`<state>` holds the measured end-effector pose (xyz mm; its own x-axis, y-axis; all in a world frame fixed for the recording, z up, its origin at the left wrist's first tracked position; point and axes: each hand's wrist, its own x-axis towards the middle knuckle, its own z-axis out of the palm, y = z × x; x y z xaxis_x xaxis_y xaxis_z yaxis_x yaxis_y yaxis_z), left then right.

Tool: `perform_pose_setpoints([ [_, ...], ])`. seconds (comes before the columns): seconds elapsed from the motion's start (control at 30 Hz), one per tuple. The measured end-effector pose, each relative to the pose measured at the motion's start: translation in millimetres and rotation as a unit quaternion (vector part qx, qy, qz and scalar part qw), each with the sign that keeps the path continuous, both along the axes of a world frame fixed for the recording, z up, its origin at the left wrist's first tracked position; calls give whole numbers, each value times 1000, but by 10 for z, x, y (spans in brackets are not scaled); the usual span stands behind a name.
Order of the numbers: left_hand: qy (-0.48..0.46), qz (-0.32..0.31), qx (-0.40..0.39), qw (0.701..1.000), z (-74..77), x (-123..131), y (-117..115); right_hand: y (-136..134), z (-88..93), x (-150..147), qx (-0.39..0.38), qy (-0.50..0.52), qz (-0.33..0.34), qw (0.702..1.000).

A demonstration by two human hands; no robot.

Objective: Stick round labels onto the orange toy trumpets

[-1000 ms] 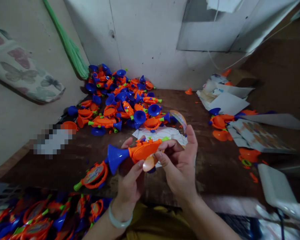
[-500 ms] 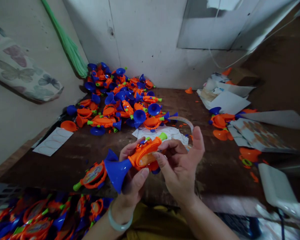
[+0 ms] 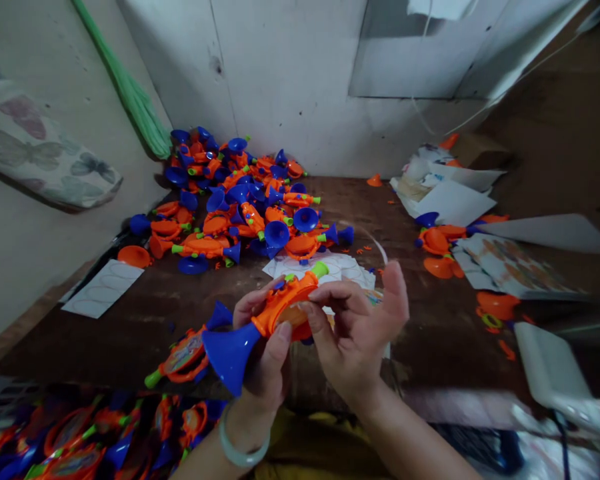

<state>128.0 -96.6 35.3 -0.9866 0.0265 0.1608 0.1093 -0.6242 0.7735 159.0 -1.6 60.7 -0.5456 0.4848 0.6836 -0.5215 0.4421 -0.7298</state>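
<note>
My left hand [image 3: 266, 383], with a pale bangle [image 3: 243, 450] at the wrist, is closed around an orange toy trumpet [image 3: 286, 298]. The toy is tilted, its blue bell pointing down-left and its lime-green mouthpiece up-right. My right hand [image 3: 353, 343] has thumb and forefinger pinched at the oval face of the trumpet; what lies between those fingertips is too small to make out. A thin curved strip [image 3: 379, 245] shows just beyond the raised fingers. To the left of my left hand another toy trumpet [image 3: 185, 353] lies with a printed picture on its oval face.
Many orange-and-blue trumpets [image 3: 253, 217] are heaped at the back left. White sheets with oval outlines [image 3: 103, 288] lie on the dark table [image 3: 200, 293]. More trumpets [image 3: 75, 460] fill a crate below the front edge. Printed sheets [image 3: 515, 267] and a white device [image 3: 550, 367] are at right.
The trumpet and both hands have shifted slightly left in the view. My left thumb has moved onto the oval face's edge. The thin strip has shifted and looks fainter.
</note>
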Motion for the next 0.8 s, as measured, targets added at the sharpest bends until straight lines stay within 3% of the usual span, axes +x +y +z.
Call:
perform_pose_setpoints([
  [0.13, 14, 8, -25, 1000, 0, 6, -25, 42, 0, -39, 57, 16, -26, 998],
  [0.43, 10, 16, -30, 999, -29, 7, -39, 25, 9, -61, 81, 22, -37, 996],
  [0.5, 0, 22, -33, 999, -35, 0, -46, 82, -17, -66, 119, 13, -72, 990],
  [0.57, -14, 34, -32, 999, -33, -17, -53, 174, -41, -82, 149, -6, -149, 977],
  [0.63, -29, 45, -23, 998, -23, -37, -53, 257, -52, -112, 124, -23, -208, 970],
  [0.7, -45, 25, -12, 999, -16, -52, -39, 286, -46, -149, 54, -36, -155, 986],
  [0.8, -68, -49, 3, 996, -35, -49, -11, 255, -18, -204, -32, -51, 23, 998],
])
